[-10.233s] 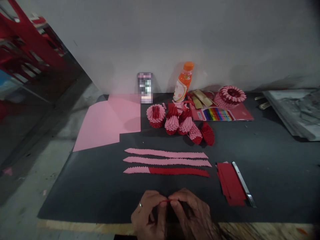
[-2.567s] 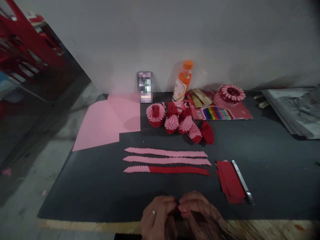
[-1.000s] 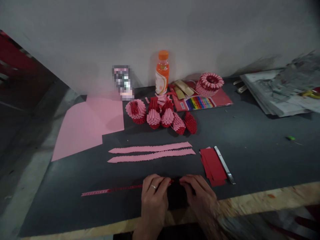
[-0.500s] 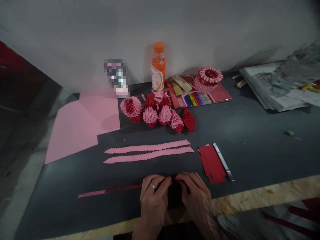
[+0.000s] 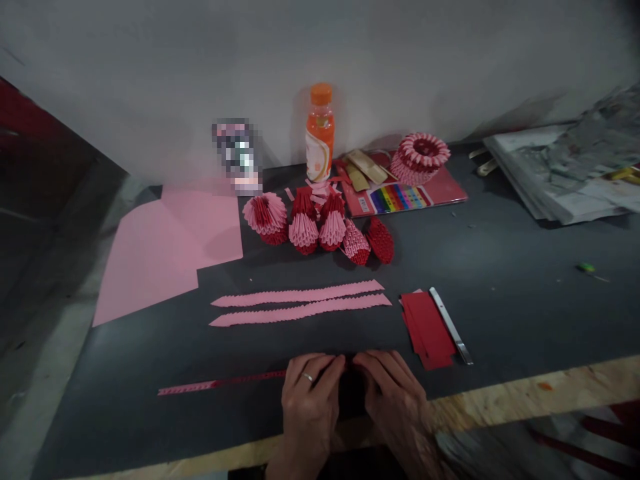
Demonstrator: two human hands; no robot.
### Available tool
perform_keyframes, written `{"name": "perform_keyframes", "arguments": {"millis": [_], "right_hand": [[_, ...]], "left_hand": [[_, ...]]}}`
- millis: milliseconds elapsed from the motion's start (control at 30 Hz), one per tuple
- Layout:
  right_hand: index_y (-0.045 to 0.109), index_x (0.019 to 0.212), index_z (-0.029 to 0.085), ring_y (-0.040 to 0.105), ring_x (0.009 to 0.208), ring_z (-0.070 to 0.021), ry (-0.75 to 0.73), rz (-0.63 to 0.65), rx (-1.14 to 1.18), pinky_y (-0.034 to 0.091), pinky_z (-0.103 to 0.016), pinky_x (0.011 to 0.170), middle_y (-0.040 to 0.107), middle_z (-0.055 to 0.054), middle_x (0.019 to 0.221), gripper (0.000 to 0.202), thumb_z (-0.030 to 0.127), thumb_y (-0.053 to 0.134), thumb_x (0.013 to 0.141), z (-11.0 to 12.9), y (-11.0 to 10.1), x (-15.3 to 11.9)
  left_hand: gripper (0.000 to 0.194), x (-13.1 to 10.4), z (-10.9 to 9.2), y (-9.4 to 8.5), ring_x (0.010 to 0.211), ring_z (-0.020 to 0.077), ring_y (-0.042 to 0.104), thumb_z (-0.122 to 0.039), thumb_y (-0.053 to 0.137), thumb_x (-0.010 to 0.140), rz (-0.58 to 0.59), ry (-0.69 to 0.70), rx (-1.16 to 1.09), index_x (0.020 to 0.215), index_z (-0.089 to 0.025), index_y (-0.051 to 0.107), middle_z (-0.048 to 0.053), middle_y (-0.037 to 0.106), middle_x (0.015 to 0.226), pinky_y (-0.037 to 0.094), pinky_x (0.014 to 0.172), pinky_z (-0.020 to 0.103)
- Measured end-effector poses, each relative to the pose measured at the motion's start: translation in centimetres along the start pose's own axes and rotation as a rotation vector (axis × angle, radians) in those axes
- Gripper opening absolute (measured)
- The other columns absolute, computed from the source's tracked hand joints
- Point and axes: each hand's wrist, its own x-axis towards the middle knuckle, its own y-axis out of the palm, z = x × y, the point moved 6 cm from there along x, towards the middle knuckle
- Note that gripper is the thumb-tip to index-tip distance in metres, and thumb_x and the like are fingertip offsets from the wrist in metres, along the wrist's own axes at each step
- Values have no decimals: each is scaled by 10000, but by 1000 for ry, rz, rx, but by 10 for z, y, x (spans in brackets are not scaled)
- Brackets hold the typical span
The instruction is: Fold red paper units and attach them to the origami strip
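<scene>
My left hand [image 5: 307,405], with a ring on one finger, and my right hand [image 5: 393,397] meet fingertip to fingertip near the front edge of the black mat [image 5: 525,293]. Between them they pinch the right end of a long pink-and-red folded paper chain [image 5: 220,383], which trails left across the mat. Two pink paper chains [image 5: 300,303] lie side by side just beyond my hands. A small stack of red paper slips [image 5: 427,320] lies right of them, with a metal blade [image 5: 450,325] beside it.
Several red-and-pink folded paper pieces [image 5: 320,227] stand mid-mat, pink sheets [image 5: 165,243] at the left. By the wall: an orange bottle [image 5: 319,133], a paper ring [image 5: 420,157] on a red folder with a rainbow pack [image 5: 397,198]. Newspapers [image 5: 565,173] far right. Wooden table edge [image 5: 550,393] in front.
The pink-and-red chain has left its place below the two pink chains and now lies near the front edge, its right end in my fingers. The view shifted right; my hands barely moved lately.
</scene>
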Motion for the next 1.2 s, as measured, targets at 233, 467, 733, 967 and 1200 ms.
{"name": "perform_keyframes", "arguments": {"millis": [233,467,733,967,1200], "right_hand": [[761,1107,365,843,863,-211,-12,22,4,766,-347,842,862,32,959,442,4,539,983,4,0,4],[850,1131,387,853,858,-218,-37,90,43,760,-347,861,897,19,978,469,43,560,1001,1,-2,5],[876,940,361,840,685,-206,94,53,146,716,-306,667,878,38,793,265,183,686,994,-5,-10,17],[891,867,374,841,599,-198,276,17,278,714,-263,587,896,49,762,140,462,836,961,-14,-16,12],[933,974,432,886,660,-191,375,48,358,743,-225,665,939,65,848,126,509,835,957,-12,-21,6]], "left_hand": [[270,-1,-1,0,811,221,859,-129,633,1090,13,7,-13,1098,-256,872,21,912,914,767,740,377],[313,0,-2,-2,839,214,852,-52,631,1061,5,-1,-18,1108,-236,879,27,911,920,755,787,365],[240,-2,0,0,849,198,855,-77,694,1042,-15,19,-8,1073,-244,864,6,907,912,718,802,369],[221,-4,-6,-3,972,213,870,-167,675,1104,-12,107,22,1255,-224,826,21,938,1069,659,985,432],[248,-8,-12,-8,941,220,851,-62,677,1059,-28,238,113,1248,-157,808,65,903,1015,676,948,435]]}}
